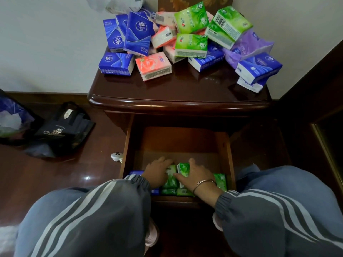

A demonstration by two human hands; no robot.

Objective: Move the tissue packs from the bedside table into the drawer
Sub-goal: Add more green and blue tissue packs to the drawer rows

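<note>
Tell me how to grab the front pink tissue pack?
I'd come from the front, above. The pink pack lies flat, its front side and right end free, so put fingers round its front right corner; other packs crowd its back and left.

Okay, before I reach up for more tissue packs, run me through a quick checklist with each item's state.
1. Drawer open: ok.
2. Space at the drawer's back: ok.
3. Hands free: not ok; left hand holds a pale green pack, right hand grips an upright green pack.
4. Those two packs settled: cannot tell.
5. Packs waiting on bedside table: ok, pink pack nearest the front edge.
</note>
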